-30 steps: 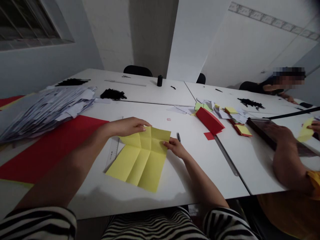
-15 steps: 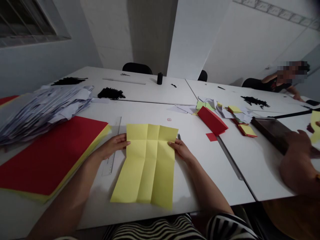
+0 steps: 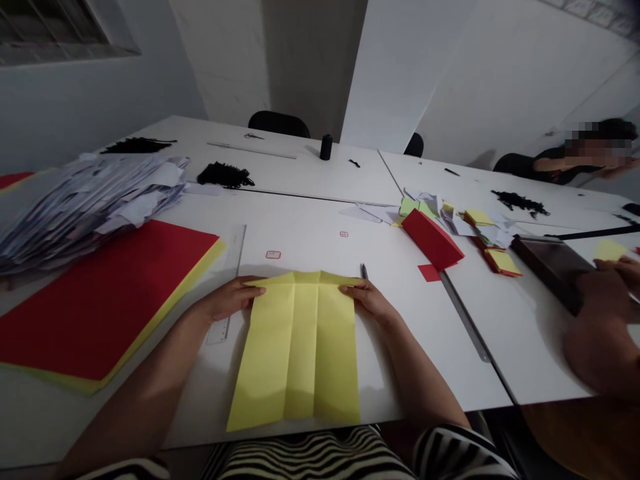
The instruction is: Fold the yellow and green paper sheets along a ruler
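A yellow sheet of paper with lengthwise creases lies on the white table in front of me. Its far edge is bent up and over toward me. My left hand pinches the far left corner of the sheet. At the far right corner my right hand pinches it too. Under my left hand lies a clear ruler. A dark pen lies just beyond my right hand.
A stack of red and yellow sheets lies at left, with a heap of white paper scraps behind it. Red and yellow folded pieces lie at right. Another person's arm rests near a dark cutter. Someone else sits far right.
The sheet was turned square to me and pulled closer. Both hands moved to its far corners, and the far edge now bends over toward me.
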Available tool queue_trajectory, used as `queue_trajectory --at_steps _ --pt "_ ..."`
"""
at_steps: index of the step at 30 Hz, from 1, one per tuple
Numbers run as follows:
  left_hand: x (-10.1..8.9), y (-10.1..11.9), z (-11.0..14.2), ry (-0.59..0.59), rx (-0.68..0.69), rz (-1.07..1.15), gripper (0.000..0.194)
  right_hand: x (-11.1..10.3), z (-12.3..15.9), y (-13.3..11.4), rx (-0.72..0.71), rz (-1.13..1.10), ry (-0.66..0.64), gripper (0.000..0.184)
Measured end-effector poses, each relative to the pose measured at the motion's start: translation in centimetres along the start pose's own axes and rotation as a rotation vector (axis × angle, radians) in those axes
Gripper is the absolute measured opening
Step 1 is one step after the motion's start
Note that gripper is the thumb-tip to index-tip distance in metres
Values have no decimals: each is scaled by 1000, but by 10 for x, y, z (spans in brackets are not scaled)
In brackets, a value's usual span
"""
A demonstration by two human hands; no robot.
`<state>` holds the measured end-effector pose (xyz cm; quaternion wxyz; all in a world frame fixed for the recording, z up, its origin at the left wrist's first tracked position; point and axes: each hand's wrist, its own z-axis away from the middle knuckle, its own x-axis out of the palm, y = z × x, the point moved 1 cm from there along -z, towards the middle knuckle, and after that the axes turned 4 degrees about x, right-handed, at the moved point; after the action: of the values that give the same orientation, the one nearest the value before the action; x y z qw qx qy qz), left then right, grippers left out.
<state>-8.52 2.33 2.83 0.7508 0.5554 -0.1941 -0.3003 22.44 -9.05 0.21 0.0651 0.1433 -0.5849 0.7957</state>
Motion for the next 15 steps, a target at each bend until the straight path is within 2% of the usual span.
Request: queue_trajectory --at_steps 3,6,9,12,15 --pt "-2 2 3 -32 13 37 30 -2 2 -1 17 60 -10 26" --pt "-4 2 5 -47 -16 44 18 -5 5 -5 -11 95 -99 18" --pt "-3 3 7 -37 -48 4 15 -11 10 -10 -15 102 -165 15" --pt "0 7 9 -49 -23 -36 18 -18 16 -18 -24 106 -150 18" --pt "3 14 12 -66 62 -136 22 -19 24 -30 -81 136 -83 23"
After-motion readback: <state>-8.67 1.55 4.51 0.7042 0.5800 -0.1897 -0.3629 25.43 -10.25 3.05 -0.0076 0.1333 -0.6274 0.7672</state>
